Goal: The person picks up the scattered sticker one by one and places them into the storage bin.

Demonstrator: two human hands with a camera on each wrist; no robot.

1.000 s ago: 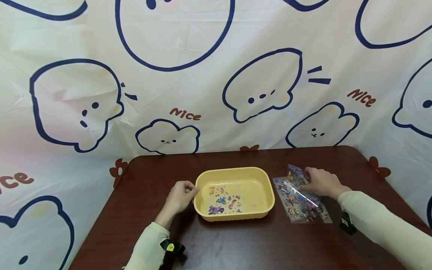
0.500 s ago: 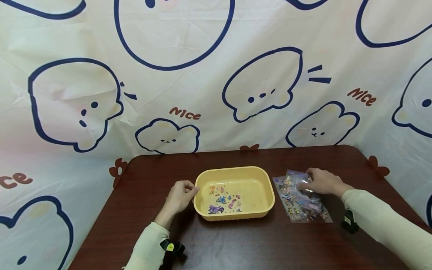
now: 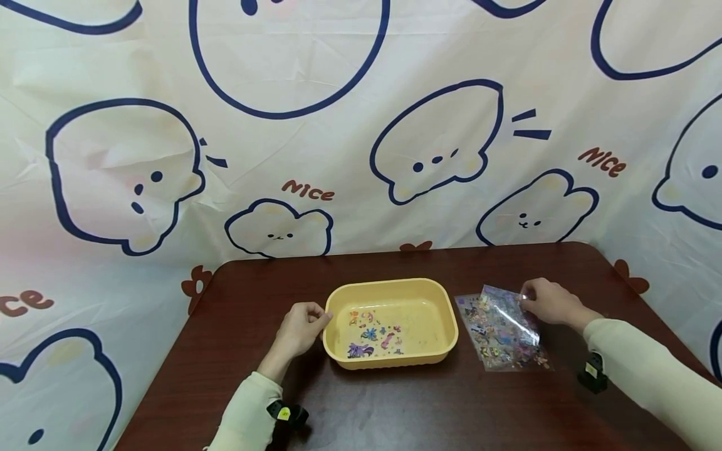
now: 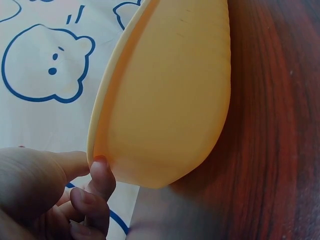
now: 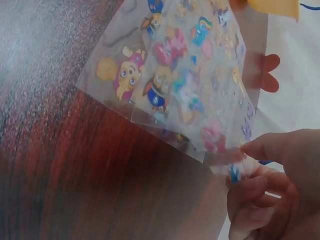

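A pale cloth (image 3: 350, 147) printed with navy animal heads and "Nice" in brown covers the wall on the left and runs behind the table (image 3: 395, 407), a dark reddish-brown one. In from that side reaches a cream sleeve, a black wrist device (image 3: 287, 413) strapped near its cuff. The left hand (image 3: 299, 327) pinches the tub's left rim, its thumb and index finger grasping the wall between them. The yellow plastic tub (image 3: 425, 326) sits flat on the table, with small loose stickers (image 3: 369, 334) scattered over the left part of its floor, a purple one largest; the right part is bare yellow.

Just right of the tub lie clear sticker sheets (image 3: 502, 332), overlapping: the upper, with cartoon ponies, blocks much of the one beneath, where cartoon puppies peek out. A streak of glare hides some of the print. The right hand (image 3: 555, 304) grasps the upper sheet's edge between thumb and fingers, covering that bit. Another black wrist device (image 3: 592, 374) hangs below the right cuff, near the sheets, and the second sleeve (image 3: 648, 369) crosses the table's right side.
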